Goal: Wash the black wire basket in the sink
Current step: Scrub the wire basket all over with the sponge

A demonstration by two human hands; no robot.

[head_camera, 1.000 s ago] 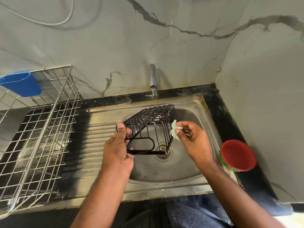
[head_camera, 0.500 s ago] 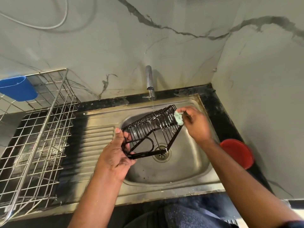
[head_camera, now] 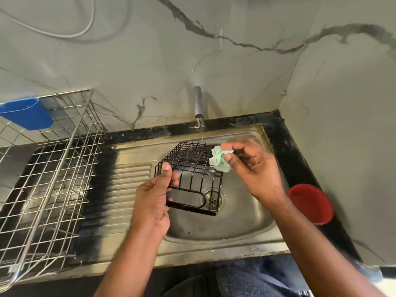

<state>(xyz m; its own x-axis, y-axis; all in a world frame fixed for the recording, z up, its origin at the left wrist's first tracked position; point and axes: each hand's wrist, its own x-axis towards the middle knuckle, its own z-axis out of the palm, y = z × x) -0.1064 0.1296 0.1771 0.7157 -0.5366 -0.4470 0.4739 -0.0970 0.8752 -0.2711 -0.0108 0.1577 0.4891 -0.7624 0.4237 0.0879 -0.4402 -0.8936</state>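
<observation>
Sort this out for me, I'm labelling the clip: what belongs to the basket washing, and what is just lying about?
In use:
black wire basket, in the left hand
green scrub cloth, in the right hand
tap, running thinly
sink

Lying about:
steel dish rack
blue holder
red bowl

The basket (head_camera: 189,174) now sits turned squarer and more level than half a second ago. The right hand (head_camera: 255,168) with the cloth (head_camera: 219,160) is back at its top right corner.
</observation>
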